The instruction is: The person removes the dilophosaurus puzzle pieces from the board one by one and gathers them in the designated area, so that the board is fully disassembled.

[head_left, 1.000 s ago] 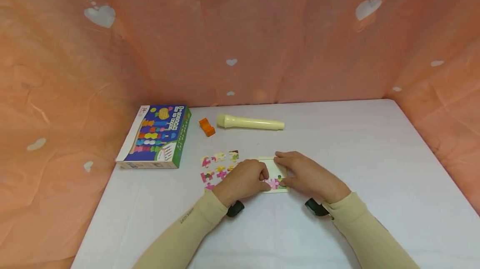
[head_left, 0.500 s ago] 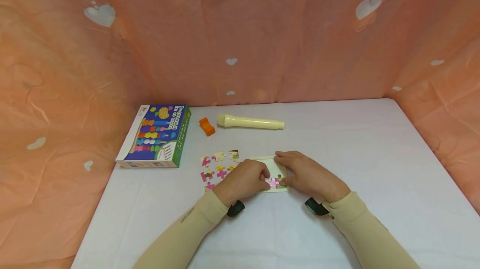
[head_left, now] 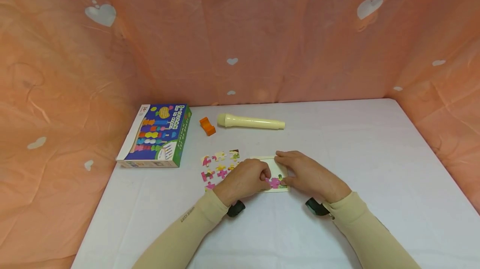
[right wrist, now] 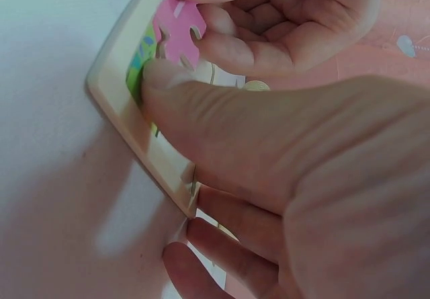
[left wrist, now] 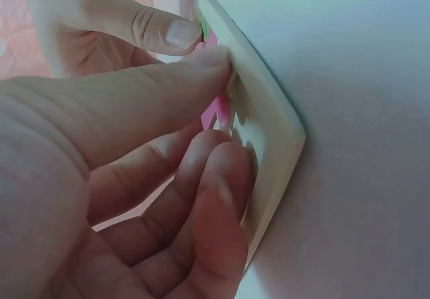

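Observation:
A small pale wooden puzzle tray (head_left: 271,166) lies flat on the white table, its upper part bare. Along its near edge sit a pink puzzle piece (right wrist: 180,31) and, in the corner, a green puzzle piece (right wrist: 135,77). My left hand (head_left: 243,179) reaches over the tray's left side, pinching at the pink piece with thumb and fingers; the thumb shows on the tray's near rim in the left wrist view. Holding the tray's right side is my right hand (head_left: 313,174), thumb pressed on the green piece and fingers along the side edge.
Several loose puzzle pieces (head_left: 221,168) lie left of the tray, partly hidden by the left hand. Behind them are an orange block (head_left: 207,126) and a cream toy microphone (head_left: 251,122). A blue toy box (head_left: 155,135) stands at the back left, near the orange curtain (head_left: 262,31).
Both hands stay in nearly the same place. The left fingers have shifted very slightly at the pink piece; the tray and the other things have not moved.

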`<control>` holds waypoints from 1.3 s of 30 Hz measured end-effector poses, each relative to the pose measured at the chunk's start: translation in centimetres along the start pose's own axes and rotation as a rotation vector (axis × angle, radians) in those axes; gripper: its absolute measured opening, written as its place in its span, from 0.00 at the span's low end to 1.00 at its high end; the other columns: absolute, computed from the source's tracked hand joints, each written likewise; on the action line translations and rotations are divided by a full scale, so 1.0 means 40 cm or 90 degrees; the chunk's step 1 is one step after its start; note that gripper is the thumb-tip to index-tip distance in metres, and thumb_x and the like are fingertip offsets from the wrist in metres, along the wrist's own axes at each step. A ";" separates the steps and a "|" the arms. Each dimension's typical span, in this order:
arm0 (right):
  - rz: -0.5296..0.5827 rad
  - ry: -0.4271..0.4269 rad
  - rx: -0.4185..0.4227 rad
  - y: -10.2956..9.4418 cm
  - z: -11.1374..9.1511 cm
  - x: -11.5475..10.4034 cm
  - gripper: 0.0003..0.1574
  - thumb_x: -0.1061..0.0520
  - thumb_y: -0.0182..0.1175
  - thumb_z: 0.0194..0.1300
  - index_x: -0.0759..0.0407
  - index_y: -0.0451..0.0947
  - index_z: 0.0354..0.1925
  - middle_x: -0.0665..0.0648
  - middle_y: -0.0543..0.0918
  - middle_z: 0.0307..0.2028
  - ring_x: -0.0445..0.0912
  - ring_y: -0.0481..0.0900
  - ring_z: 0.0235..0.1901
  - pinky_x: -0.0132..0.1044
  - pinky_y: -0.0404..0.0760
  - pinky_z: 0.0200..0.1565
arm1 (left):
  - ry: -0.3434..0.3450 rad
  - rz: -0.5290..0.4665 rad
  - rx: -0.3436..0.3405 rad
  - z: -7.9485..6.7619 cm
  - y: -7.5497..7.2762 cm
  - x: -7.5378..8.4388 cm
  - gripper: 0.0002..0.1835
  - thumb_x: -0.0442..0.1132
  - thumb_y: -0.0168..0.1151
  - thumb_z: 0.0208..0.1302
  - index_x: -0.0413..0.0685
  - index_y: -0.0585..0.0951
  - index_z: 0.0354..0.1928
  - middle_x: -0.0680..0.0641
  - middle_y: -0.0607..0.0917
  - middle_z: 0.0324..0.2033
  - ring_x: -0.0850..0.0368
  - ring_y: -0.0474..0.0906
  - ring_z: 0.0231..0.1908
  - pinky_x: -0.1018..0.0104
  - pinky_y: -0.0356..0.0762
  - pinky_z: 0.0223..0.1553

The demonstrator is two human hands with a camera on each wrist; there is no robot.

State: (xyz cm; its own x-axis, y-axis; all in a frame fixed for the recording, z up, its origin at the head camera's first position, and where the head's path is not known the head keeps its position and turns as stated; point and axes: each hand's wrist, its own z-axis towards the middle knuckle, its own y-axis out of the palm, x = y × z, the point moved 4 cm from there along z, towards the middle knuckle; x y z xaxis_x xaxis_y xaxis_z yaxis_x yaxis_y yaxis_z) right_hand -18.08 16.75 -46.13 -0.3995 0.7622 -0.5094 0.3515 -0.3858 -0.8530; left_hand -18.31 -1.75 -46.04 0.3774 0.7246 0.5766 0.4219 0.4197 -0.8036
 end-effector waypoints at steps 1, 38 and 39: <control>0.000 0.000 0.000 0.000 0.000 0.000 0.41 0.58 0.72 0.70 0.64 0.72 0.76 0.61 0.71 0.79 0.60 0.69 0.79 0.59 0.72 0.75 | 0.002 0.003 0.001 0.000 0.000 0.000 0.05 0.40 0.77 0.67 0.49 0.89 0.39 0.58 0.81 0.26 0.63 0.75 0.32 0.70 0.74 0.38; 0.011 0.013 -0.009 0.004 -0.001 -0.001 0.42 0.58 0.72 0.69 0.64 0.71 0.77 0.61 0.69 0.80 0.61 0.67 0.80 0.59 0.69 0.77 | -0.164 -0.099 0.059 -0.187 -0.132 -0.204 0.04 0.41 0.71 0.75 0.52 0.90 0.39 0.54 0.84 0.28 0.58 0.77 0.30 0.65 0.77 0.35; 0.013 0.014 -0.009 0.003 -0.002 -0.001 0.42 0.58 0.71 0.69 0.63 0.71 0.77 0.61 0.69 0.80 0.61 0.67 0.80 0.59 0.69 0.77 | -0.171 -0.103 0.058 -0.191 -0.132 -0.206 0.04 0.41 0.71 0.74 0.51 0.90 0.39 0.53 0.84 0.27 0.57 0.77 0.30 0.65 0.77 0.35</control>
State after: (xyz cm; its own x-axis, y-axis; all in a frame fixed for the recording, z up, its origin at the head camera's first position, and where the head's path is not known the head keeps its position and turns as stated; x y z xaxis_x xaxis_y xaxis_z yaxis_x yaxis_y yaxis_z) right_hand -17.96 16.70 -46.21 -0.3737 0.7654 -0.5240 0.3720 -0.3938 -0.8405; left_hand -17.35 -14.12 -45.40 0.0756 0.7577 0.6482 0.3786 0.5796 -0.7216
